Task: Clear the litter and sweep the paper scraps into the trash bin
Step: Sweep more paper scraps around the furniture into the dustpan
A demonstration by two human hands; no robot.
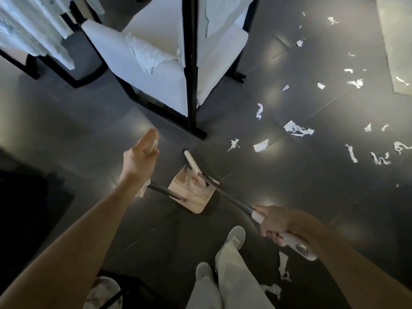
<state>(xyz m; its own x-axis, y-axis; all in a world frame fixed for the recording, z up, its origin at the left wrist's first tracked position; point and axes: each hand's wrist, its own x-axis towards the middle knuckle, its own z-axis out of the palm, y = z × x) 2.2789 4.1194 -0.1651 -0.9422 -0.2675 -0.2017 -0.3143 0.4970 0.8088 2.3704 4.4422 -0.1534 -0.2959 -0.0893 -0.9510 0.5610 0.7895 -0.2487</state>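
White paper scraps (298,129) lie scattered over the dark floor on the right, and a few lie by my feet (283,267). A beige dustpan (193,198) sits on the floor at the centre with some litter in it. My right hand (273,223) grips the white end of a long dark-shafted handle (229,195) that runs down to the dustpan. A second white-tipped handle (192,161) sticks up from the pan, with nothing holding it. My left hand (142,152) hovers to its left with fingers straight and holds nothing. A dark-rimmed bin (104,291) shows at the bottom left.
White-cushioned chairs with black frames (156,70) stand close behind the dustpan, one leg (196,128) just beyond it. A pale rug edge (396,52) lies at the top right. My own legs and shoes (231,239) are right below the pan.
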